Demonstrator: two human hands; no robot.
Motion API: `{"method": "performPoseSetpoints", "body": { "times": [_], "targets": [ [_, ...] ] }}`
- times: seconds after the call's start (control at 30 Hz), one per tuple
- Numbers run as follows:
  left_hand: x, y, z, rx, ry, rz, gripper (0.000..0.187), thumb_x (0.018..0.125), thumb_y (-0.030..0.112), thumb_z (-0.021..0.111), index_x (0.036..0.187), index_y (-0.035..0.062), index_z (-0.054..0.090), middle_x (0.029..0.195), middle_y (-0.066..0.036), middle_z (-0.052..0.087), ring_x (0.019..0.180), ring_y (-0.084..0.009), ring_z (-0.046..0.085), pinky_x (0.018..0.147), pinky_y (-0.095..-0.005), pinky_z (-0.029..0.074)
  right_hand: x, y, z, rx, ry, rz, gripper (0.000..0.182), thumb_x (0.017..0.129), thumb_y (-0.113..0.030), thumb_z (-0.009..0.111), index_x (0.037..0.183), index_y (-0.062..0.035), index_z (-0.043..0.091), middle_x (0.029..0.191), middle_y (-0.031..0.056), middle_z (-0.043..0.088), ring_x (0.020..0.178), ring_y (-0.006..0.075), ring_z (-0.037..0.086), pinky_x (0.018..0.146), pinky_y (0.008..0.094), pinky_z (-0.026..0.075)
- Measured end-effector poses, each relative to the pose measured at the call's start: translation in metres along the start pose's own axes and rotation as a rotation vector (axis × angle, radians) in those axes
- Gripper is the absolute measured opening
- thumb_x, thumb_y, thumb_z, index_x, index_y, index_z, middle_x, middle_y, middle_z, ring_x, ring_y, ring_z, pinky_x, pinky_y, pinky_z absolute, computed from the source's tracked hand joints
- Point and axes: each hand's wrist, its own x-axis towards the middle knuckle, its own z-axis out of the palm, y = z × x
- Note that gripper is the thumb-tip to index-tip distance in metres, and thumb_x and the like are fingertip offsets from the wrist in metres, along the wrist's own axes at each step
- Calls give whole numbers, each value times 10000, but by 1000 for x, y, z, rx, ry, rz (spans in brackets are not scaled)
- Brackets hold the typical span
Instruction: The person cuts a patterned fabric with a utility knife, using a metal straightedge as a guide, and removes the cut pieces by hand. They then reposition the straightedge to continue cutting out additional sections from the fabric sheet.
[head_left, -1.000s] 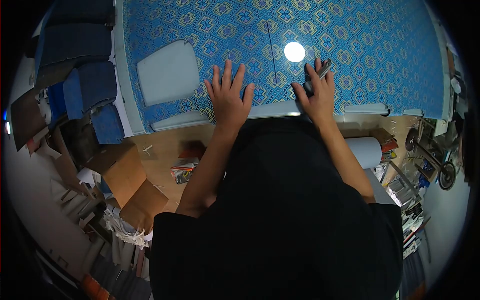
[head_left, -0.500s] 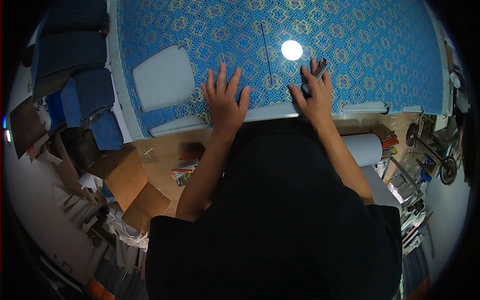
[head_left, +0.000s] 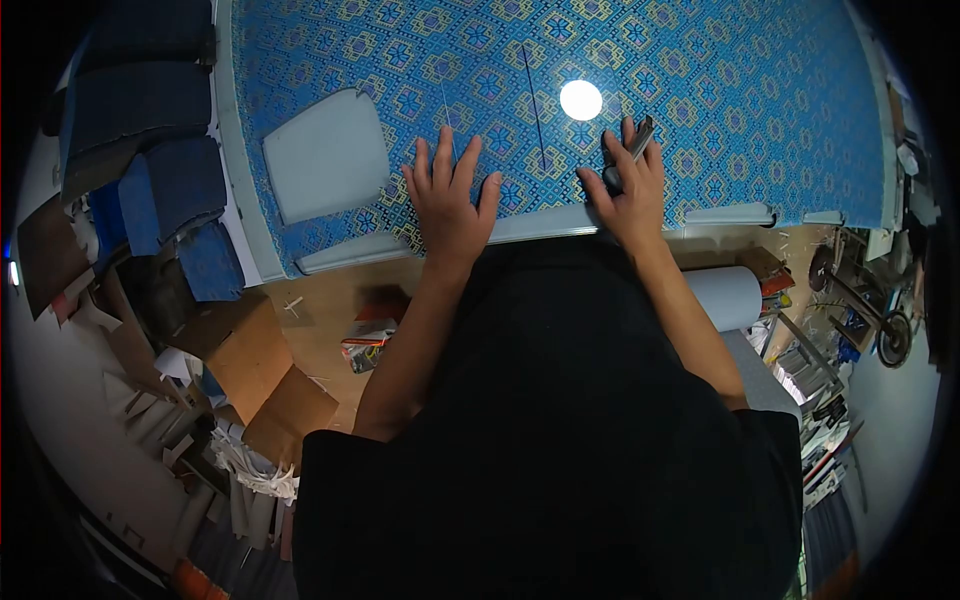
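My left hand (head_left: 450, 205) lies flat with spread fingers on blue patterned fabric (head_left: 690, 90), near the table's front edge. Its fingertips reach the lower end of a thin pale line in the cloth. To its left is a pale grey panel (head_left: 330, 155) with a cut corner. My right hand (head_left: 630, 195) rests on the fabric too, closed loosely around a slim black-and-grey tool (head_left: 641, 137); the fingers partly cover it, and its exact kind is hidden. A dark straight line (head_left: 533, 105) runs over the cloth between the hands, beside a bright round light spot (head_left: 581, 100).
Dark blue folded sheets (head_left: 140, 110) are stacked left of the table. An opened cardboard box (head_left: 245, 350) stands on the floor below them. At the right are a pale roll (head_left: 725, 297) and a wheeled metal frame (head_left: 893, 340). Grey strips (head_left: 730, 215) line the table's front edge.
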Motion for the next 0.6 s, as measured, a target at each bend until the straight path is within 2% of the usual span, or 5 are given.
{"method": "performPoseSetpoints", "body": {
  "times": [0.6],
  "targets": [
    [-1, 0, 1, -5, 18, -5, 483, 965, 351, 650, 1404, 154, 617, 1581, -138, 434, 1484, -445, 306, 1196, -669, 165, -1, -3, -3, 33, -15, 37, 594, 792, -258, 860, 1291, -18, 646, 1442, 243, 563, 1300, 428, 513, 1075, 491, 432]
  ]
}}
